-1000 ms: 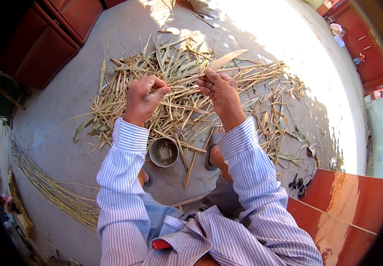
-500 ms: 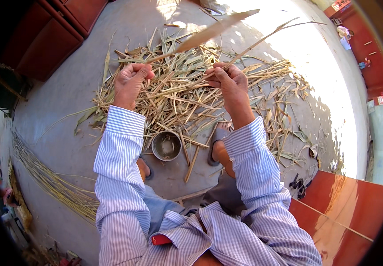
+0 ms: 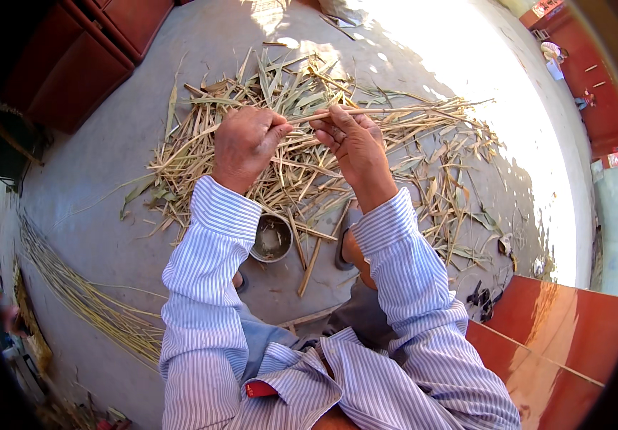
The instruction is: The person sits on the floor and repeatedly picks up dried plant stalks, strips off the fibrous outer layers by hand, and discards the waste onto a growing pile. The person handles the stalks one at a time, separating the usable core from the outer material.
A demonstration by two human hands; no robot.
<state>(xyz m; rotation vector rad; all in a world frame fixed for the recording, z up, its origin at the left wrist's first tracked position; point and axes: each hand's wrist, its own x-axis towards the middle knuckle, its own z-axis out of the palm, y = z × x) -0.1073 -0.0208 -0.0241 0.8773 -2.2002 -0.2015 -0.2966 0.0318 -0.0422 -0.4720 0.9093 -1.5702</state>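
A thin dry reed-like stalk point(image 3: 402, 110) stretches sideways between my hands and out to the right. My left hand point(image 3: 247, 143), knuckles up, is closed at its left end. My right hand point(image 3: 354, 145) pinches the stalk between thumb and fingers, a short way from the left. Both hands are held over a loose heap of dry stalks and leaves point(image 3: 302, 168) on the floor. Just below the heap, beside my left cuff, stands a round metal bowl point(image 3: 289, 247) with murky contents and bits in it; the cuff hides part of its rim.
A bundle of long thin stems point(image 3: 80, 287) lies on the grey floor point(image 3: 108, 208) at the left. Dark red furniture point(image 3: 73, 64) stands at the far left, and a glossy red tiled surface point(image 3: 545, 330) at the lower right. My sandalled feet flank the bowl.
My left hand has come right and turned over, onto the stalk's end. The broad dry leaf it held is no longer in it. The stalk in my right hand has swung down to nearly level.
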